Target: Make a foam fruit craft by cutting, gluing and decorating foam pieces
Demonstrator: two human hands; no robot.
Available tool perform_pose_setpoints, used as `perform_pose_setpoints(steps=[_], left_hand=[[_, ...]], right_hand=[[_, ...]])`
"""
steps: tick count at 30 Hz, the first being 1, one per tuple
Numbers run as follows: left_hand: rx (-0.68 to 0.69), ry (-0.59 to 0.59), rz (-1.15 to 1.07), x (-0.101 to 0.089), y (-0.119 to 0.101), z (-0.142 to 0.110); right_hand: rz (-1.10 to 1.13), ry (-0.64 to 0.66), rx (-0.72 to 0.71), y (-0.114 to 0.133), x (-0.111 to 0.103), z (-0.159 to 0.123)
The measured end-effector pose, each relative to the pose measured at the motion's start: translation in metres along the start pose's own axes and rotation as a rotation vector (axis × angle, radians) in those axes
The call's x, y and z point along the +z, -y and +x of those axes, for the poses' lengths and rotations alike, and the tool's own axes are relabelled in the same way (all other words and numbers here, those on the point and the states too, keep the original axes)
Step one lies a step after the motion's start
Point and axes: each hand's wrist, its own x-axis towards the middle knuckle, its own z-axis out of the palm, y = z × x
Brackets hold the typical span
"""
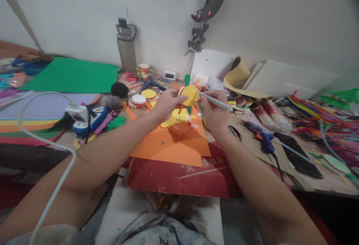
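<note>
My left hand (167, 103) is closed around a small craft piece with a round yellow paper face (190, 94), green and orange bits sticking out of it. My right hand (213, 115) grips a grey-white pen (214, 101) whose tip touches the yellow face from the right. Both hands hover above an orange paper sheet (171, 146) that carries yellow paper scraps (176, 118). Under the sheet lies a red cardboard piece (179, 175).
A blue glue gun (262, 137) and a black flat object (297, 155) lie to the right, beside stick bundles (270, 116) and pipe cleaners (314, 112). Green paper (73, 74), a water bottle (126, 48), paper cups (139, 101) and a white cable (56, 185) fill the left and back.
</note>
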Motion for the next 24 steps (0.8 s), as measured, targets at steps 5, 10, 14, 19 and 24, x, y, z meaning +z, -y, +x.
perform_pose_setpoints(steps=[5,10,14,19,24], left_hand=[[0.001,-0.005,-0.021,-0.0008,-0.0003,0.0008],[0.001,0.004,-0.023,-0.0021,0.0001,0.0011],[0.014,0.007,-0.024,-0.0035,0.0009,0.0021],[0.027,0.007,-0.046,-0.0043,0.0006,0.0035],[0.029,-0.006,-0.056,-0.0050,0.0003,0.0039]], right_hand=[[-0.008,-0.008,0.013,-0.0005,0.0002,0.0001],[0.020,-0.005,0.027,-0.0036,0.0008,-0.0005],[0.017,-0.004,0.017,-0.0038,0.0009,-0.0007],[-0.013,0.005,0.021,-0.0016,0.0005,-0.0006],[-0.017,0.017,0.017,-0.0019,0.0005,-0.0013]])
